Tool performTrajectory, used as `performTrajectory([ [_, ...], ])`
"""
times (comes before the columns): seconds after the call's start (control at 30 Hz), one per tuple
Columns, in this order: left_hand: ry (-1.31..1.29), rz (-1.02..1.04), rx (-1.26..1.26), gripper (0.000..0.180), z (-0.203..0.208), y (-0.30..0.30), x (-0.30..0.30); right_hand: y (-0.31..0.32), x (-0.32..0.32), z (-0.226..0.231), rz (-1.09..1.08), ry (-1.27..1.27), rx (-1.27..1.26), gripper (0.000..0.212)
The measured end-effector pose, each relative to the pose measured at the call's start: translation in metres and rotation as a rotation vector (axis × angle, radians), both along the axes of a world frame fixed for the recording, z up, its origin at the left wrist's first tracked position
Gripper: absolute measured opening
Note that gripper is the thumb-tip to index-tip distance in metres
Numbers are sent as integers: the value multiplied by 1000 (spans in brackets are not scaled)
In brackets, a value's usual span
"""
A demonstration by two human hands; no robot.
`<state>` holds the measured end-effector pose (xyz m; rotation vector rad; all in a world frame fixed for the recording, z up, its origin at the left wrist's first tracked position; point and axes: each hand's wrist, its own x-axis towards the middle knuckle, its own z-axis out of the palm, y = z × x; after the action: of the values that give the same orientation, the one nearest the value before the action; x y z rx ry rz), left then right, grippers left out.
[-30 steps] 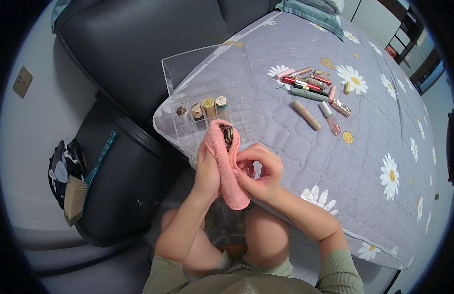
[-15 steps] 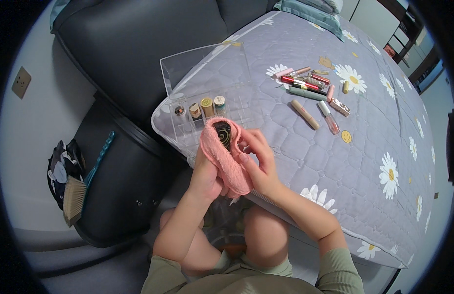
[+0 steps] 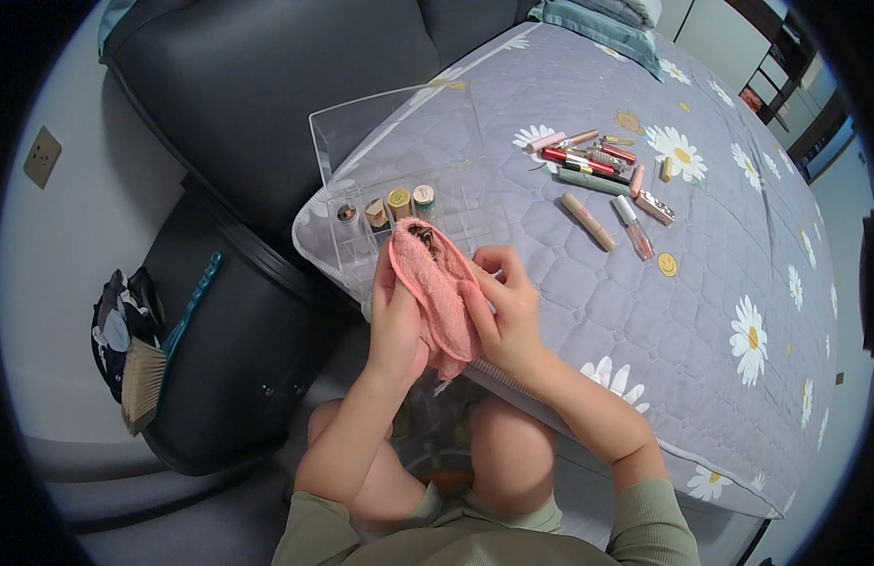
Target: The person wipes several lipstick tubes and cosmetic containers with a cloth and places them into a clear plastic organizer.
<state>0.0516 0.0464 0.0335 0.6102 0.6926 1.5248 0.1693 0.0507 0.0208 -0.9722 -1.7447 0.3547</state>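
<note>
A folded pink plush cloth (image 3: 448, 307) is held between both hands, in front of the body and above the knees. Its left side is cupped by the left hand (image 3: 396, 335); its right edge is pinched by the right hand (image 3: 508, 316), with the thumb laid along the near face and the index finger bent. Both hands are closed to a narrow grip. A dark item with a gold pattern (image 3: 423, 235) is enclosed in the upper end of the cloth, only its top being exposed; its full shape cannot be determined. The item is presumably steadied by the left-hand grip, so that the right fingers are left freer to work the fabric.

Just beyond the hands, a clear plastic compartment box (image 3: 471, 206) is stood on a bed with a grey quilted daisy cover (image 3: 588, 302). Four small upright containers (image 3: 399, 202) are lined up in it, apparently so that each is kept separate by the dividers. Its clear hinged lid (image 3: 394, 100) is raised, by which access from above is allowed.

Ahead and to the right of the hands, assorted slim cosmetic tubes (image 3: 594, 180) are laid loosely on the bed, probably for ready reach.
</note>
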Motion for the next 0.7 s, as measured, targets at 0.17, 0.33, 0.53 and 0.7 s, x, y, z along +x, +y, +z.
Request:
performTrajectory([
  [0.17,64,48,1,22,-1,4,-1,-2,5,0,15,89,85,24],
  [0.33,137,35,-4,23,0,2,0,2,13,1,51,277,76,34],
  [0.53,250,-55,54,26,-4,3,2,3,14,20,196,230,-64,36],
  [0.7,200,-174,-7,25,1,5,-1,12,18,14,333,273,-260,34],
])
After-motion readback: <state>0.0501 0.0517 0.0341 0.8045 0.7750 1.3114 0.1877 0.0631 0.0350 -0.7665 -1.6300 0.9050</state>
